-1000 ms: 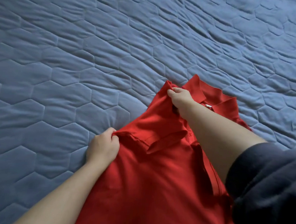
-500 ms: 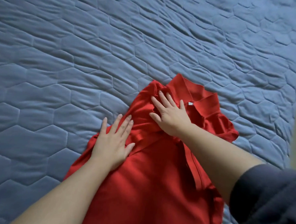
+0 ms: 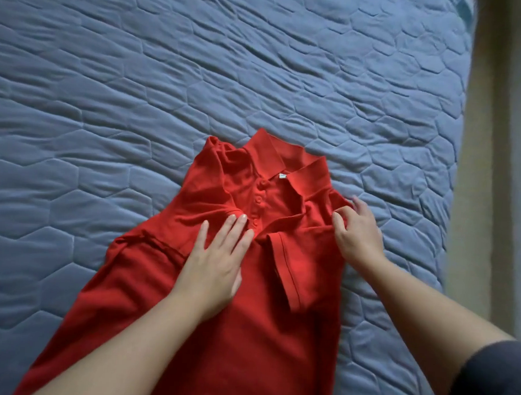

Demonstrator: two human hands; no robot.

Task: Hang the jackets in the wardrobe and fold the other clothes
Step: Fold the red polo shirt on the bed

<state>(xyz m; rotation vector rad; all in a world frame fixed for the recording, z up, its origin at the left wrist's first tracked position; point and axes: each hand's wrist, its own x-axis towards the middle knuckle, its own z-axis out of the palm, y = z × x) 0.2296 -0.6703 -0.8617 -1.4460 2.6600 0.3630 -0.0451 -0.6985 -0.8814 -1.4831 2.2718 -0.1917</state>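
A red polo shirt (image 3: 269,342) lies front up on the blue quilted bed (image 3: 113,105), collar pointing away from me. Both short sleeves are folded inward over the chest. My left hand (image 3: 216,261) lies flat with straight fingers on the shirt's left chest, fingertips near the button placket. My right hand (image 3: 357,232) sits at the shirt's right shoulder edge, its fingers curled and pinching the red fabric there.
The bed's right edge (image 3: 456,177) runs down the right of the view, with a beige floor strip (image 3: 482,148) beyond it. Bare quilt stretches to the left of and beyond the shirt.
My right hand left the collar area and moved to the shirt's right shoulder, folding the right sleeve in. My left hand slid toward the placket and stays flat. The view shifted right.
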